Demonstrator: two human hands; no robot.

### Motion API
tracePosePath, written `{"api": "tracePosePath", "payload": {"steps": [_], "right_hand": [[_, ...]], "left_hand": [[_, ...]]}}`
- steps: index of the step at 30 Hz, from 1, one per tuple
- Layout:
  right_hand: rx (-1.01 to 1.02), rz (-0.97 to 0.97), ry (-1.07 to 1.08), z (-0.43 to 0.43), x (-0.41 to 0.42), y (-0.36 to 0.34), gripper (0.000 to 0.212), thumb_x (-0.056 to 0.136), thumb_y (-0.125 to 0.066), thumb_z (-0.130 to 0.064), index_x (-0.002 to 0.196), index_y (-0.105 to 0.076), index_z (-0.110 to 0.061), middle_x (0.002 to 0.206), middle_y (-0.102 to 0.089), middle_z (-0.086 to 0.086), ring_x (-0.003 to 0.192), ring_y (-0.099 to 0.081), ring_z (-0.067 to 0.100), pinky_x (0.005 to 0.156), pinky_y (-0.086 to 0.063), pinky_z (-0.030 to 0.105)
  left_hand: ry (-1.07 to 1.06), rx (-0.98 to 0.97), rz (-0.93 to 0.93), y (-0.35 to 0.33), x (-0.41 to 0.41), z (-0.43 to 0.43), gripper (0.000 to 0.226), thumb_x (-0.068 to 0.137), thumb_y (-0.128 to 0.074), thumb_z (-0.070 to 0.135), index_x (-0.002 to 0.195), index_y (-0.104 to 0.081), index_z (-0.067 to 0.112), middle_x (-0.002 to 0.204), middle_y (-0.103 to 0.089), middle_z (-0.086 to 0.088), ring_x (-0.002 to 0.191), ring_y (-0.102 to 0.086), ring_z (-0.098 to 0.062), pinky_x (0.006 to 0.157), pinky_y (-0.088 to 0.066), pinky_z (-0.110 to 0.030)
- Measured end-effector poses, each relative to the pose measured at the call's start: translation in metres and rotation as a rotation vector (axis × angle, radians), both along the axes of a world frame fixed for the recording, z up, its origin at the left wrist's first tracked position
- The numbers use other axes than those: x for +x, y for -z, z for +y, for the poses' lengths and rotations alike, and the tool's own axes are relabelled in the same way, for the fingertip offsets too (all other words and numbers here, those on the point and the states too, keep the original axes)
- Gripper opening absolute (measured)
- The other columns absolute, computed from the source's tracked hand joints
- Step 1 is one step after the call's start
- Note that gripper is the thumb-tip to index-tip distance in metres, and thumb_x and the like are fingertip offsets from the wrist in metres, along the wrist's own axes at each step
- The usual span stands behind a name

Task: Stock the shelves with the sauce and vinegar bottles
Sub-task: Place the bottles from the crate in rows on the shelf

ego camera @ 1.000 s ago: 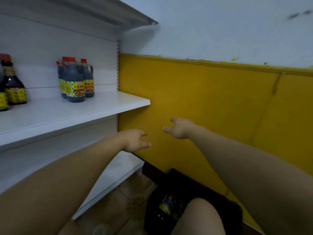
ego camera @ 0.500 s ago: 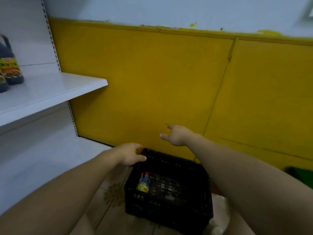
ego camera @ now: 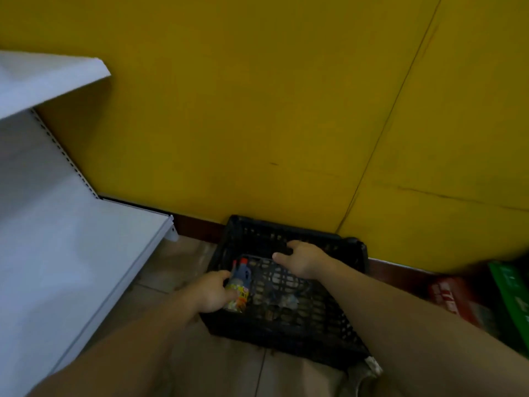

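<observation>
1. Plainly, the left hand [ego camera: 213, 290] is down in the lower middle of the frame. Its thumb and fingers curl round the labelled body of a bottle [ego camera: 243, 277], though blur hides how firm the hold is.
2. The right hand [ego camera: 303, 257], just to the right and a little higher, hangs inside the crate with its fingers loosely spread, holding nothing.
3. The bottle, dark with a red cap, sits in the left part of a black crate [ego camera: 286, 336]. The crate stands on the floor [ego camera: 177, 259] against the yellow wall [ego camera: 257, 110].
4. The step in hand looks like fetching: taking this bottle out to carry it to the shelves.
5. A white lower shelf [ego camera: 71, 253] fills the left of the frame, and the corner of a higher shelf [ego camera: 43, 78] shows at upper left. The next move likely calls for a sure grip, a lift clear of the crate's wall, and a swing leftward to stand the bottle upright.
6. A red box [ego camera: 452, 293] and a green box [ego camera: 512, 296] sit at lower right.
</observation>
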State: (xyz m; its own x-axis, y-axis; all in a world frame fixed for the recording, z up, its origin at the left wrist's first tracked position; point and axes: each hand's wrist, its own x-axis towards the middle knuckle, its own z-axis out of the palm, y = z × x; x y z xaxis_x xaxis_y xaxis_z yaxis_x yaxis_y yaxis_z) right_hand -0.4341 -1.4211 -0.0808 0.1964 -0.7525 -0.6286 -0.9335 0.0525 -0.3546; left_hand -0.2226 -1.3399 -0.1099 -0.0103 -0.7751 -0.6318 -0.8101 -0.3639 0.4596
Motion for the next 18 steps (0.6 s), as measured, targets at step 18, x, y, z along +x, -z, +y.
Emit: {"api": "tracePosePath", "payload": {"steps": [18], "right_hand": [[0.248,-0.31,0.129,-0.107,0.062,0.266,0.055,0.096,-0.048,-0.046,0.137,-0.046,-0.01,0.138,-0.05,0.015,0.12,-0.05,0.033,0.085,-0.038,0.03]], "left_hand": [[-0.035,0.321,-0.025,0.192,0.0,-0.102,0.038,0.09,-0.06,0.028,0.125,-0.056,0.014,0.127,-0.056,-0.011,0.11,-0.054,-0.028,0.088,-0.044,-0.033]]}}
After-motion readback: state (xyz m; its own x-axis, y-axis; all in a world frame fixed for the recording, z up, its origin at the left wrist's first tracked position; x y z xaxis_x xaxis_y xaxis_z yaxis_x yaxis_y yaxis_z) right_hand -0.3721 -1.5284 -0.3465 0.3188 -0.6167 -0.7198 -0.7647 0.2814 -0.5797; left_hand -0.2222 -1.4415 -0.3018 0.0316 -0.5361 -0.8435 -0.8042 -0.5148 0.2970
